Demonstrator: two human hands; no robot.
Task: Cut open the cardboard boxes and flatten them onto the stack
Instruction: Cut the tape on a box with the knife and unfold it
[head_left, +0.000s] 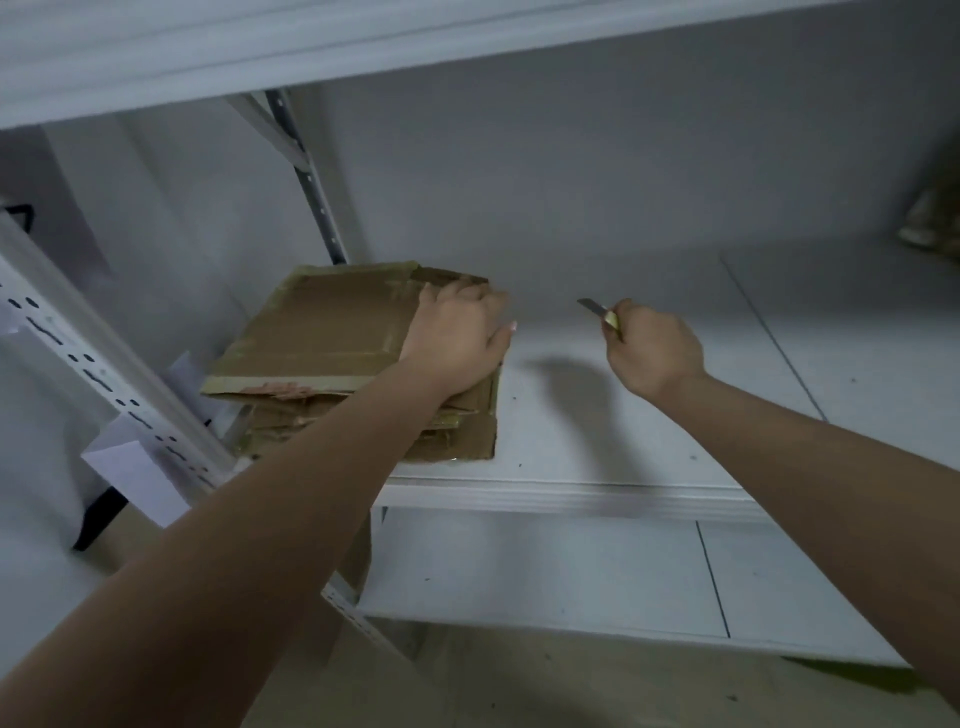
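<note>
Dim white metal shelving (571, 493)

— Where does the stack of flattened cardboard (332, 358) lie?
— On the middle shelf (649, 395), at its left end, just beside the upright post (104, 364); the left hand (457, 332) rests on the stack's right edge; the right hand (654, 348), to the right, holds the knife (597, 310) above the shelf, apart from the stack; a lower shelf (571, 571) lies beneath.

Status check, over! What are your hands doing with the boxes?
Left hand flat on cardboard stack. Right hand grips knife, blade out, off the cardboard. Shelf beside stack bare.
</note>
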